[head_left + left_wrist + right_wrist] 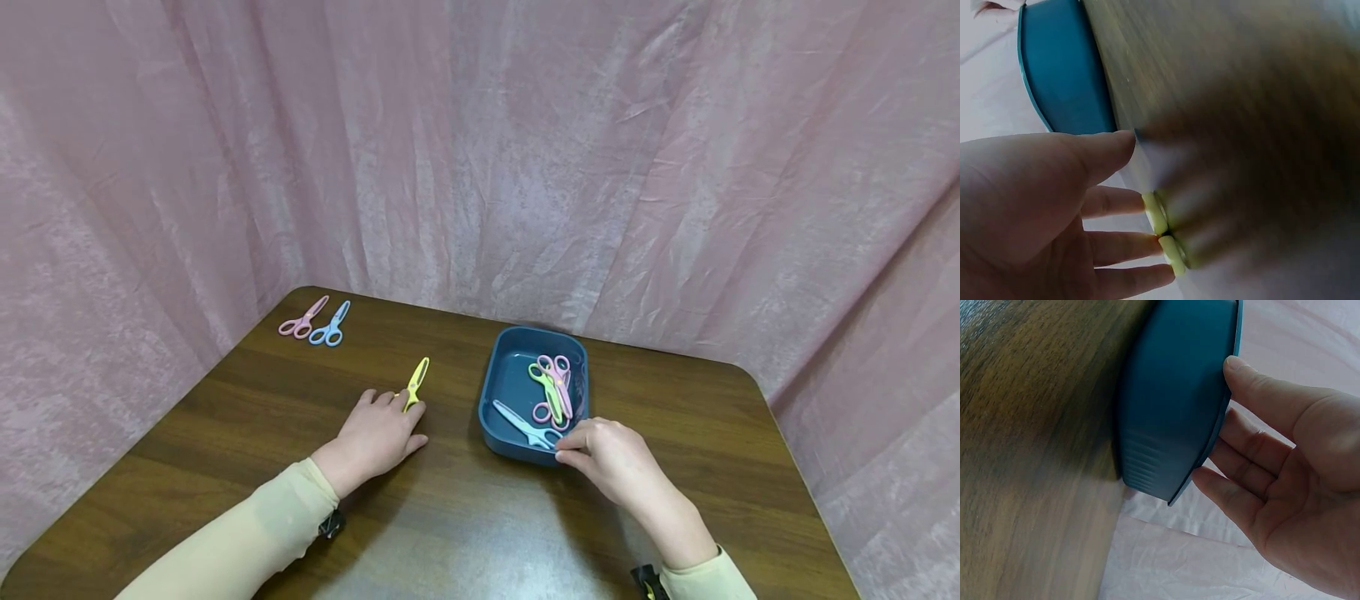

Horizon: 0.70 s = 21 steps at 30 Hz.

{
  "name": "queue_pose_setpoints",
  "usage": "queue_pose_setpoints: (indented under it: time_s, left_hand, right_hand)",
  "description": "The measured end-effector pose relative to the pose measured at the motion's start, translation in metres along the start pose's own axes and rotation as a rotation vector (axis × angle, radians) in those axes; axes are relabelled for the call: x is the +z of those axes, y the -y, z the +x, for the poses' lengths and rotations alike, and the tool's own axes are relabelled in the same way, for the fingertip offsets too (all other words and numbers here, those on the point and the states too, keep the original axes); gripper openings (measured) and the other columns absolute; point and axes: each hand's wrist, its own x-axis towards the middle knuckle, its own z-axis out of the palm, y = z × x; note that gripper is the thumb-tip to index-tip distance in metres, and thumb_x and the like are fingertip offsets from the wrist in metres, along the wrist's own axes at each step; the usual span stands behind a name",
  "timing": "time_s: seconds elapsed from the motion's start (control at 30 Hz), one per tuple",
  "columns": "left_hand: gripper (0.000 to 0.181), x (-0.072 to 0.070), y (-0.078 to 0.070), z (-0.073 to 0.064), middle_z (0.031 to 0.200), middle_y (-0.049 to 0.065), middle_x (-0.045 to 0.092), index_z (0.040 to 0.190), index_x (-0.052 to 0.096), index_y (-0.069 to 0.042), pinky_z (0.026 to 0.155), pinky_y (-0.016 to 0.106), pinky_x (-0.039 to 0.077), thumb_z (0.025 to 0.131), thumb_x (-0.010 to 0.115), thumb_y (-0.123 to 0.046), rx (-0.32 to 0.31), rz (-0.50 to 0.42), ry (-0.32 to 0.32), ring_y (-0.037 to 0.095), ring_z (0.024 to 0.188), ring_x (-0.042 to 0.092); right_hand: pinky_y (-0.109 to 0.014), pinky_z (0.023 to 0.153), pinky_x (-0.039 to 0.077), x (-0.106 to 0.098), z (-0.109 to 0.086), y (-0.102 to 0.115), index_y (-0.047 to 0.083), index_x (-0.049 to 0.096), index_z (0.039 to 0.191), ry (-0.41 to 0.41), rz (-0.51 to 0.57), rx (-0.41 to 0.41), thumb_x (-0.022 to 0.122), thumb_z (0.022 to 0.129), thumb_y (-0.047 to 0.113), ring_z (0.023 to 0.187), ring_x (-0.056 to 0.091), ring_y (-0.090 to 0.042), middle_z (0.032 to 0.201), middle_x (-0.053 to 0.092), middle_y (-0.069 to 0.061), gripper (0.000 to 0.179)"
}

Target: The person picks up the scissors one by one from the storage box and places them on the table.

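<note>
Currently, bin (516, 377) is pinched at five o'clock by right hand (611, 454). Yellow scissors (415, 387), merely touched by left hand's (378, 435) extended fingers, could be skidded by overpressing.

And we've got a pink curtain (450, 167), mottled w/ paler patches! Table (247, 408): dk brown, streaky woodgrain. Bin (517, 451) goes dk blue here, teal in wrist cams. Inside: lt blue scissors (525, 426), lime-green pr (550, 400), pinkish-lilac pr (561, 393). Outside: bright yellow scissors (417, 379), pink scissors (307, 320), sky-blue pr (334, 326). Sleeves (240, 533) pale yellow-grn, approx.
</note>
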Motion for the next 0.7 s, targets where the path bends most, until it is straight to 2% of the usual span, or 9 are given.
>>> queue_pose_setpoints:
  time_s: [0.17, 0.33, 0.5, 0.53, 0.57, 0.7]
  left_hand:
    - [0.048, 0.000, 0.008, 0.004, 0.126, 0.019, 0.071, 0.131, 0.073, -0.006, 0.103, 0.062, 0.051, 0.101, 0.081, -0.043, -0.003, -0.008, 0.021, 0.040, 0.114, 0.070]
    - [0.049, 0.004, 0.017, 0.008, 0.130, 0.023, 0.069, 0.135, 0.071, -0.002, 0.108, 0.062, 0.050, 0.103, 0.079, -0.039, 0.020, -0.026, 0.031, 0.043, 0.117, 0.069]
    - [0.049, 0.036, 0.036, 0.014, 0.122, 0.021, 0.071, 0.129, 0.073, -0.003, 0.102, 0.059, 0.051, 0.103, 0.078, -0.044, 0.062, -0.014, -0.066, 0.042, 0.108, 0.071]
    - [0.049, 0.038, 0.038, 0.015, 0.122, 0.022, 0.071, 0.129, 0.073, -0.003, 0.102, 0.059, 0.051, 0.103, 0.077, -0.044, 0.061, -0.014, -0.064, 0.042, 0.109, 0.070]
    - [0.049, 0.039, 0.040, 0.016, 0.123, 0.022, 0.071, 0.129, 0.073, -0.003, 0.103, 0.059, 0.051, 0.103, 0.077, -0.045, 0.057, -0.016, -0.058, 0.042, 0.109, 0.070]
    - [0.048, 0.019, 0.037, 0.017, 0.134, 0.026, 0.069, 0.134, 0.071, -0.002, 0.112, 0.061, 0.048, 0.105, 0.076, -0.040, 0.007, -0.050, 0.051, 0.045, 0.120, 0.068]
  right_hand:
    - [-0.042, 0.082, 0.061, 0.000, 0.000, 0.000, 0.023, 0.089, 0.095, 0.002, 0.000, 0.005, 0.090, 0.092, 0.017, 0.095, 0.077, -0.018, 0.097, 0.081, 0.011, 0.006]
    - [-0.041, 0.082, 0.061, 0.000, 0.000, 0.000, 0.023, 0.089, 0.095, -0.002, 0.002, 0.001, 0.090, 0.092, 0.017, 0.095, 0.077, -0.018, 0.096, 0.081, 0.011, 0.006]
    - [-0.041, 0.081, 0.061, 0.000, 0.000, -0.001, 0.023, 0.089, 0.095, -0.004, 0.001, -0.003, 0.090, 0.092, 0.017, 0.094, 0.077, -0.017, 0.096, 0.081, 0.011, 0.006]
    - [-0.041, 0.081, 0.061, 0.000, 0.000, -0.001, 0.023, 0.089, 0.095, -0.004, 0.000, -0.005, 0.090, 0.092, 0.017, 0.094, 0.077, -0.017, 0.096, 0.081, 0.011, 0.006]
    - [-0.040, 0.081, 0.061, 0.000, 0.000, -0.001, 0.023, 0.089, 0.095, -0.003, 0.000, -0.006, 0.090, 0.092, 0.017, 0.094, 0.076, -0.017, 0.096, 0.081, 0.011, 0.006]
    - [-0.040, 0.081, 0.061, 0.000, 0.000, -0.001, 0.025, 0.089, 0.094, -0.003, -0.004, -0.005, 0.090, 0.092, 0.018, 0.094, 0.077, -0.017, 0.096, 0.081, 0.012, 0.007]
